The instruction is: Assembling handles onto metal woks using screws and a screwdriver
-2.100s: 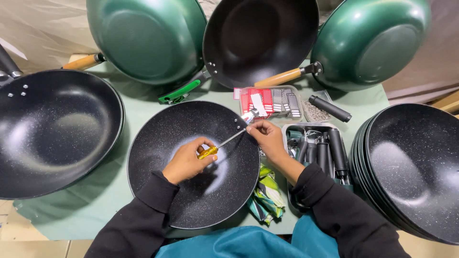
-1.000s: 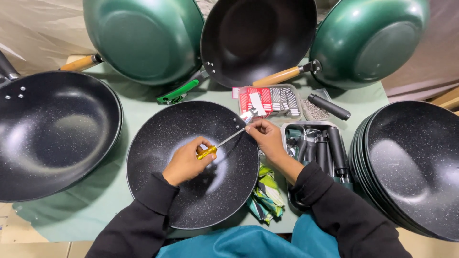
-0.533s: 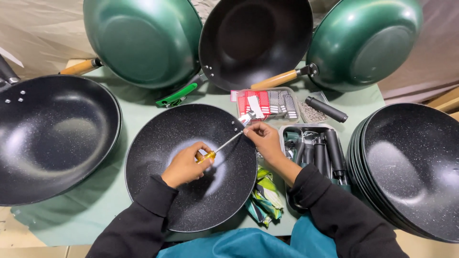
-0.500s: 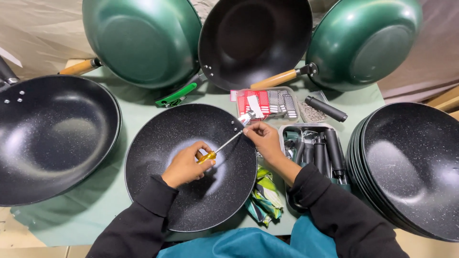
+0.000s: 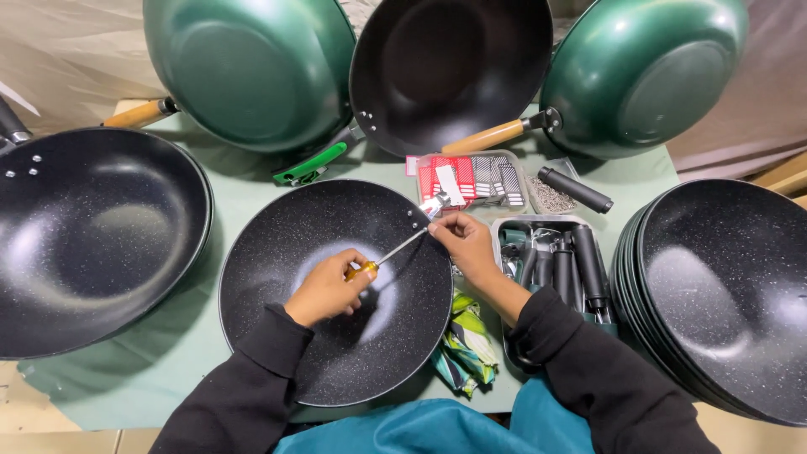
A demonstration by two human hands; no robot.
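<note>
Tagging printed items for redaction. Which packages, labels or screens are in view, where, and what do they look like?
Packets: flat red, white and grey striped packs in a shallow tray behind the centre pan, past the right hand.
Wrappers: crumpled green-yellow pile at the pan's near right edge.
No screens or signs.

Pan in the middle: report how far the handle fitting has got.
Done: three pans propped at the back, one with a wooden handle. In hand: the left hand drives a screwdriver at the speckled pan rim, where the right hand steadies a metal bracket. Left: stacked pans without handles; black handles in the tray.
</note>
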